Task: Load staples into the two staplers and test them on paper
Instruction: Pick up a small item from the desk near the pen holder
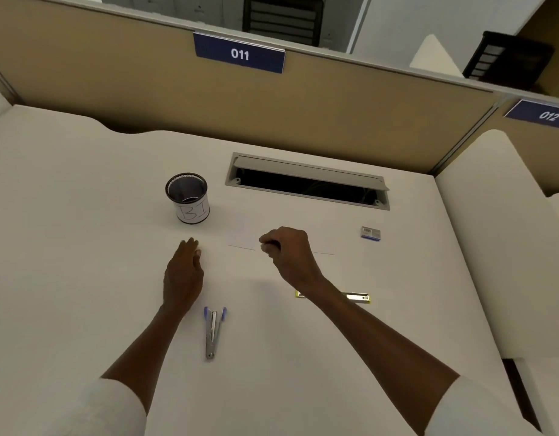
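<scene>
paper (240, 237): thin, limp sheet beside the cup (187, 198); best lifted at an edge. right hand (287, 250) curled at its near edge, pinch unclear. left hand (183, 272) flat, holding nothing. open stapler (213, 332) nearer than paper.

I'm looking down at a white counter (83, 278) with an open cable hatch (306, 182) cut into it. Tan cubicle partition (114, 83) runs along the back, blue number plates reading 011 (239, 53) and 012 (545, 114). Over the top there's a dark chair back (282, 20). Lighting is soft and even.
</scene>
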The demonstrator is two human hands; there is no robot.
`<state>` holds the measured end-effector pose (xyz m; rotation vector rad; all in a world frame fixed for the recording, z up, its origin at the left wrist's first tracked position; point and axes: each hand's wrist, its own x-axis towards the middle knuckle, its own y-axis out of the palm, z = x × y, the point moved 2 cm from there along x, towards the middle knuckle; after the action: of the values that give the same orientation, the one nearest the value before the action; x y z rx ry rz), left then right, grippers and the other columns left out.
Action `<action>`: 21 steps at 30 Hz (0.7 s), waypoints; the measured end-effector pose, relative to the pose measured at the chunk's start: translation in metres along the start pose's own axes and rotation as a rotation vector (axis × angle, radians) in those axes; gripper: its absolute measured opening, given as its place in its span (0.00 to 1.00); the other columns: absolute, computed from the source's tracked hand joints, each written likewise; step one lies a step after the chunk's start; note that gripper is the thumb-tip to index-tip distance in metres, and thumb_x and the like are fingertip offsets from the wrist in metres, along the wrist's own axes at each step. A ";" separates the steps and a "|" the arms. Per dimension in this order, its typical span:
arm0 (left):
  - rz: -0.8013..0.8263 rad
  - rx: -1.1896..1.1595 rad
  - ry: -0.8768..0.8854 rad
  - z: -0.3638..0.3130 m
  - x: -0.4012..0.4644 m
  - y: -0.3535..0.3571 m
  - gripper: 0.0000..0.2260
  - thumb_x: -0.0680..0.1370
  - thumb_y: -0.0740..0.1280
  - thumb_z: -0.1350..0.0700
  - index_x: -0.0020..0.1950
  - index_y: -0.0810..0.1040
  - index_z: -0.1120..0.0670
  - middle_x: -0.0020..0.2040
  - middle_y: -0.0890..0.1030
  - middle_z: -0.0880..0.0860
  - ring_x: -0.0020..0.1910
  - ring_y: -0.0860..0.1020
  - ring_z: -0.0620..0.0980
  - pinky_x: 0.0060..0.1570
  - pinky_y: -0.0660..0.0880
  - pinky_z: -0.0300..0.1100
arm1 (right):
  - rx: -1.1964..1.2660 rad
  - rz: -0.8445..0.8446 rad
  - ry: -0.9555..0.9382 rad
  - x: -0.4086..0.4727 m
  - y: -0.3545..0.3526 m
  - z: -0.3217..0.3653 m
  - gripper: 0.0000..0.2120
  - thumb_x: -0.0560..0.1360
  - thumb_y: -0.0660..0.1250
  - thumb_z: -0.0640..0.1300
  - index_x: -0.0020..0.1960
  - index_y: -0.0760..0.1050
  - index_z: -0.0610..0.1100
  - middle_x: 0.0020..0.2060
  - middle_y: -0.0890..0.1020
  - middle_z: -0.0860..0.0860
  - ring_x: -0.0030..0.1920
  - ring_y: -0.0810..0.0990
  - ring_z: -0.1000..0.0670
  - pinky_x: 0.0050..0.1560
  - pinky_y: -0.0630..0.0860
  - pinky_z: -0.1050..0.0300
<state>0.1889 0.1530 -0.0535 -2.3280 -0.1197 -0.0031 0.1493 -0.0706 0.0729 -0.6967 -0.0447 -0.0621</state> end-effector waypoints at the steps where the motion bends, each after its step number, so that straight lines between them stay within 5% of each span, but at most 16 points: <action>1: 0.015 0.034 0.000 0.005 0.002 0.000 0.17 0.83 0.57 0.60 0.72 0.71 0.61 0.73 0.71 0.58 0.75 0.65 0.55 0.73 0.61 0.51 | 0.002 0.000 -0.008 0.010 0.003 0.005 0.08 0.75 0.66 0.32 0.50 0.82 0.35 0.42 0.83 0.42 0.39 0.81 0.48 0.41 0.79 0.52; 7: 0.057 0.162 0.075 0.022 0.004 0.009 0.20 0.83 0.56 0.59 0.75 0.64 0.64 0.78 0.61 0.58 0.78 0.56 0.53 0.77 0.50 0.47 | -0.089 -0.017 -0.090 0.069 0.028 0.028 0.10 0.74 0.63 0.29 0.48 0.83 0.35 0.43 0.84 0.42 0.45 0.81 0.45 0.46 0.79 0.50; 21: 0.004 0.169 0.076 0.027 0.003 0.012 0.21 0.84 0.54 0.57 0.76 0.61 0.63 0.78 0.60 0.56 0.78 0.55 0.49 0.76 0.50 0.44 | -0.142 0.041 -0.220 0.165 0.092 0.073 0.09 0.73 0.65 0.30 0.46 0.83 0.35 0.43 0.84 0.40 0.45 0.81 0.42 0.47 0.78 0.44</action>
<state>0.1921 0.1641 -0.0806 -2.1565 -0.0742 -0.0767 0.3185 0.0402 0.0804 -0.8435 -0.2392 0.0516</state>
